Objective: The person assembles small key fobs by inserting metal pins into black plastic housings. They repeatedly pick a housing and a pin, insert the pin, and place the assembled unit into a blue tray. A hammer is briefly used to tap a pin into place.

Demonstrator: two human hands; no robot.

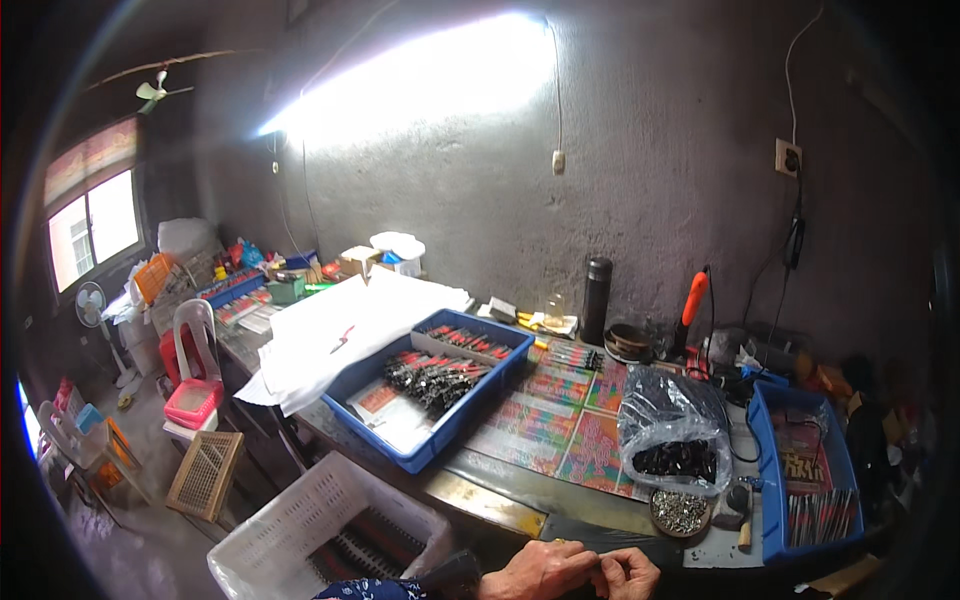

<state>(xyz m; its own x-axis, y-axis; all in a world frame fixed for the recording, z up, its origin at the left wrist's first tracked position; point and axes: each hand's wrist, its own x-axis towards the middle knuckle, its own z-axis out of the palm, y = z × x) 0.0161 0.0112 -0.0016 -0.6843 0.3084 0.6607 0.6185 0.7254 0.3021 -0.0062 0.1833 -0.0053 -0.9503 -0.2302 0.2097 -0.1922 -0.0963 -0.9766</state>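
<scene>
Head view: both hands at the lower edge, right of centre, fingertips brought together by the near side of the table (600,508). Left hand (540,572) has its fingers bent and close together; right hand (628,575) has thumb and forefinger curled in a narrow pinch. Whatever sits between them is too small and shaded, so I can't tell if they grip a part. Meeting like that, each hand likely steadies the other. Nearest thing is the round dish (655,522) of shiny metal bits (680,510), just above and right of the right hand; its rim probably stops them scattering. Just above that, a clear plastic bag (665,400) lies with its mouth toward the lower edge, black parts (680,460) showing, presumably so fingers can dip straight in. Blue bin (765,470) at right: flat strips (825,518) stand on edge in its lower end, which likely packs them tight. Mid-frame, a blue tray (420,462) has black-and-red pieces (435,380) either side of a divider (455,346), seemingly to separate two lots. White basket (280,500), lower left, holds dark pieces (370,545) in front of the table, probably sparing bench space. Orange-handled tool (692,300) stands upright right of the black flask (596,300), maybe to save room.
</scene>
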